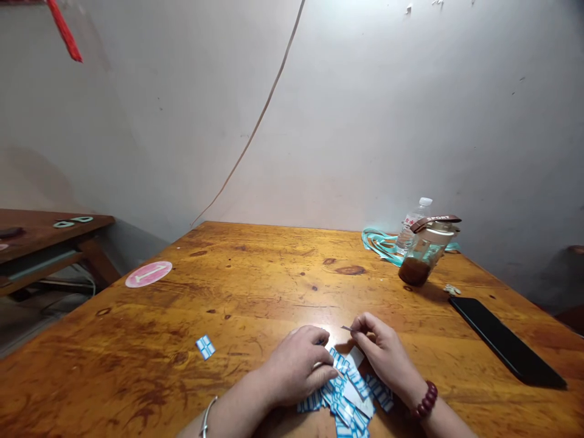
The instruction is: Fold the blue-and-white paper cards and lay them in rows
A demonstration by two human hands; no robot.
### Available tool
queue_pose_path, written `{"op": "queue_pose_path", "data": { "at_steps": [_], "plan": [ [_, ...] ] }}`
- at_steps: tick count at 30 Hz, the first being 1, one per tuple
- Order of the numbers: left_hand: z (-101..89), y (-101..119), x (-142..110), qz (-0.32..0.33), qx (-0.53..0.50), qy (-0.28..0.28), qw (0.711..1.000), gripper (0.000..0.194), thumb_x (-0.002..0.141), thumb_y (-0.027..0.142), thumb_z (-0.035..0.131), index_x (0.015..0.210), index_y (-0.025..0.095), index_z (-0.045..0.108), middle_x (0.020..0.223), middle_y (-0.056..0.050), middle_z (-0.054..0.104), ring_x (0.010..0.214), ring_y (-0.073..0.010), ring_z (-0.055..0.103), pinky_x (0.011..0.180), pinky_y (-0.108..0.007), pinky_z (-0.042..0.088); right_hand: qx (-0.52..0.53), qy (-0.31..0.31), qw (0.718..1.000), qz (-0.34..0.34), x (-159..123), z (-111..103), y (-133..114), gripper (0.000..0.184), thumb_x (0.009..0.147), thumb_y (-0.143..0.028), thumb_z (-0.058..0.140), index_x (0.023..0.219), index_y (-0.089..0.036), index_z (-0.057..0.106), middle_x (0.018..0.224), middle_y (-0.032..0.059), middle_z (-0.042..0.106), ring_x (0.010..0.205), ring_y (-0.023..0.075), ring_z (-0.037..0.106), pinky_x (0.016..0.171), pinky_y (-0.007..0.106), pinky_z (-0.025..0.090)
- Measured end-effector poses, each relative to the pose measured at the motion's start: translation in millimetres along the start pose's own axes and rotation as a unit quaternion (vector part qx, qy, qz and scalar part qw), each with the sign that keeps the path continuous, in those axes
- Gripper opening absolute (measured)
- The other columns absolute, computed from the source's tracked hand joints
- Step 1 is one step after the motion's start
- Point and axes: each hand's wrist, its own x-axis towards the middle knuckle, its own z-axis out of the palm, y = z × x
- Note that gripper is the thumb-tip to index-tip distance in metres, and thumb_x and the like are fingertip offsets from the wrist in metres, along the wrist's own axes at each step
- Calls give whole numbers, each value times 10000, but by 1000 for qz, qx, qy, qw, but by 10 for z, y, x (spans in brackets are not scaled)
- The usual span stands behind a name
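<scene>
Wooden tabletop (pixel 219 292), near edge cut off. Blue-white printed slips (pixel 351 389) heaped beneath both hands, partly hidden. Left hand (pixel 296 365) curled over them, grip hard to make out. Right hand (pixel 383 356) pinching small grey strip (pixel 347 328). Black phone (pixel 506 340), brown-filled sports bottle (pixel 426 252) farther right.

Your wooden table (pixel 219 292) carries a black smartphone (pixel 506 340), a sport bottle (pixel 422 255) and a teal lanyard (pixel 381 243). Blue-striped paper slips (pixel 349 389) lie piled before you.

Plain home-style workroom, bare scuffed wall (pixel 347 109), knotty wooden table (pixel 150 316), black smartphone (pixel 506 340), water bottle (pixel 414 222)
</scene>
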Motion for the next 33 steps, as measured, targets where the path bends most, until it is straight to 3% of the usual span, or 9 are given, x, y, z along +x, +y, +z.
{"op": "queue_pose_path", "data": {
  "at_steps": [3, 7, 10, 15, 18, 20, 24, 29, 33],
  "plan": [
    [31, -48, 2, -31, -2, 22, 999, 198, 786, 353, 458, 810, 235, 615, 986, -24, 530, 896, -179, 469, 774, -286, 364, -81, 5, 994, -77, -24, 18, -31, 127, 774, -191, 411, 691, -189, 506, 711, 16, 544, 709, 149, 495, 662, 263, 371],
    [52, -78, 14, -65, -6, 42, 997, 154, 782, 306, 466, 765, 207, 583, 939, -20, 551, 863, -171, 481, 756, -286, 371, -129, -56, 982, -124, -18, 20, 10, 228, 748, -101, 381, 816, -213, 568, 900, 40, 581, 877, 173, 492, 786, 308, 345],
    [45, -74, 25, -83, -12, 52, 995, 129, 772, 291, 477, 737, 195, 554, 888, -20, 555, 830, -170, 484, 740, -287, 377, -140, -47, 986, -77, 15, -30, 81, 303, 724, -68, 351, 885, -212, 564, 916, 46, 578, 881, 167, 494, 767, 285, 359],
    [14, -28, 23, -74, -32, 47, 996, 154, 757, 278, 496, 894, 213, 526, 971, -30, 532, 890, -180, 466, 777, -300, 382, -195, -30, 980, -3, 36, -103, 110, 179, 757, -175, 373, 751, -202, 550, 773, 27, 563, 757, 159, 493, 665, 257, 350],
    [2, 3, 11, -30, -18, 26, 999, 266, 757, 297, 500, 1019, 252, 496, 1111, -35, 474, 1009, -201, 414, 863, -337, 347, -241, -49, 969, 7, 9, -110, 58, 125, 737, -216, 418, 718, -210, 541, 729, 11, 542, 723, 155, 474, 643, 254, 318],
    [4, 13, 4, -17, -2, 13, 1000, 247, 761, 318, 494, 1000, 259, 515, 1114, -34, 471, 1036, -214, 395, 895, -361, 324, -259, -63, 964, 11, -17, -122, 23, 86, 702, -231, 467, 747, -216, 538, 739, 5, 536, 724, 154, 464, 640, 252, 301],
    [20, 4, 2, -27, 15, 10, 999, 221, 764, 336, 487, 962, 253, 539, 1090, -39, 485, 1015, -220, 411, 875, -370, 344, -257, -117, 959, 8, -49, -171, -3, 158, 645, -229, 530, 803, -232, 535, 778, -8, 530, 720, 142, 457, 644, 242, 284],
    [29, -42, 14, -28, 3, 18, 999, 225, 780, 318, 459, 976, 250, 546, 1115, -43, 483, 1009, -208, 428, 856, -353, 364, -244, -149, 958, 9, -39, -202, 5, 37, 650, -199, 523, 686, -203, 530, 734, -13, 528, 698, 125, 450, 629, 227, 279],
    [-2, -67, 23, -51, -22, 58, 997, 230, 802, 282, 417, 973, 235, 564, 1067, -54, 515, 970, -197, 456, 831, -334, 376, -222, -165, 961, 4, -30, -214, -2, 71, 663, -172, 516, 708, -206, 558, 734, -12, 531, 716, 125, 458, 630, 222, 288]
  ]
}}
